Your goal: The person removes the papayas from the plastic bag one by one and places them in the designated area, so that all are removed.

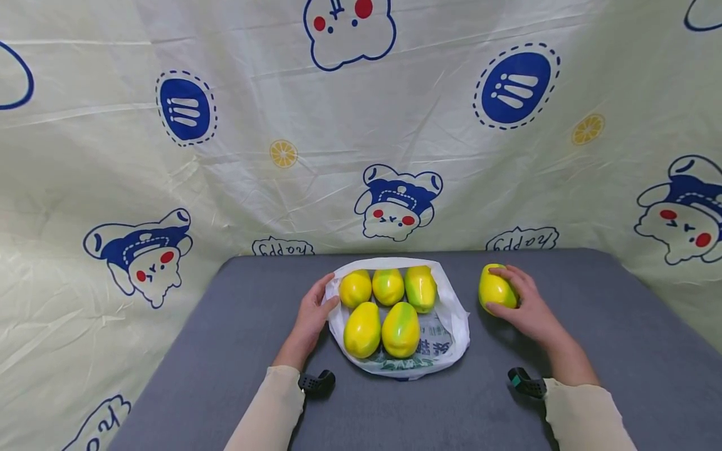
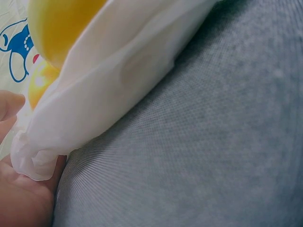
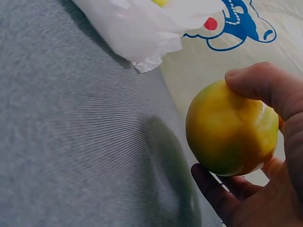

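Observation:
A white plastic bag (image 1: 459, 338) lies with its mouth spread wide, several yellow-green papayas (image 1: 362, 330) inside it in two rows. At the bag's left rim rests my left hand (image 1: 311, 316). In the left wrist view, its thumb (image 2: 10, 106) stands apart from the bag, whose crumpled edge (image 2: 35, 163) lies against the hand. To the right of the bag, my right hand (image 1: 530, 313) holds another papaya (image 1: 493, 289) between thumb and fingers. The right wrist view shows this papaya (image 3: 227, 132) raised off the tabletop, its far side hidden.
A grey cloth-covered table (image 1: 395, 413) carries everything. Behind it hangs a pale curtain (image 1: 237, 188) printed with blue cartoon figures. Each wrist wears a black band, the left one (image 1: 318, 383) near the bag's lower left.

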`<state>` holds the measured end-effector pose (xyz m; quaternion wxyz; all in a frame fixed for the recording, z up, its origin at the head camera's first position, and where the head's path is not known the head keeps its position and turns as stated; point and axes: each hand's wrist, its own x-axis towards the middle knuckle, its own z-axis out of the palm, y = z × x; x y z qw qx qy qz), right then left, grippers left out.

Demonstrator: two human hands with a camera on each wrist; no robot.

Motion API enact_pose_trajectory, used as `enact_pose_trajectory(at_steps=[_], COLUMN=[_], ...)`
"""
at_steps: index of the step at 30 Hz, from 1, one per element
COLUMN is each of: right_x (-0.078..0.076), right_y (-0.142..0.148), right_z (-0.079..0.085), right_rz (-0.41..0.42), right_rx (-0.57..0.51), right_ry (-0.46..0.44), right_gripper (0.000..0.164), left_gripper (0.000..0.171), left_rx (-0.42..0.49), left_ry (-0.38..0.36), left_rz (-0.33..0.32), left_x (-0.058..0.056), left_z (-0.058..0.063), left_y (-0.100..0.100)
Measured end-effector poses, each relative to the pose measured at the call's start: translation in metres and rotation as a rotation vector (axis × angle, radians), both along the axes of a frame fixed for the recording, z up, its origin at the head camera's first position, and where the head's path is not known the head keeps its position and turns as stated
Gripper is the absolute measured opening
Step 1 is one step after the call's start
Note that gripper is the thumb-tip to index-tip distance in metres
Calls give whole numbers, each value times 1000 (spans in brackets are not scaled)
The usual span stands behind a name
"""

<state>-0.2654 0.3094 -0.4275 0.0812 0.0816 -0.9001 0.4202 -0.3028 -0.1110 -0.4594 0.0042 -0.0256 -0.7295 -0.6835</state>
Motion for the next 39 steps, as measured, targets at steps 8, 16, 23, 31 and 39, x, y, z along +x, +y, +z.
enact_pose_trajectory(at_steps=[8, 16, 23, 31, 39], right_x=[-3, -4, -4, -3, -2], right_y=[-3, -5, -8, -9, -11], right_z=[-6, -9, -11, -11, -10], right_rz=[11, 5, 4, 1, 7], right_rx=[32, 52, 70, 89, 98], right_ry=[-17, -44, -40, -16, -3], right_gripper=[71, 72, 71, 70, 70], left_gripper=[51, 52, 52, 52, 51], left_rx=[7, 11, -5, 4, 0], left_ry=[-1, -2, -5, -2, -2], left_rz=[-6, -10, -9, -13, -8], left_x=[1, 1, 1, 2, 1], left_z=[1, 2, 1, 1, 1], left_y=[0, 0, 0, -1, -1])
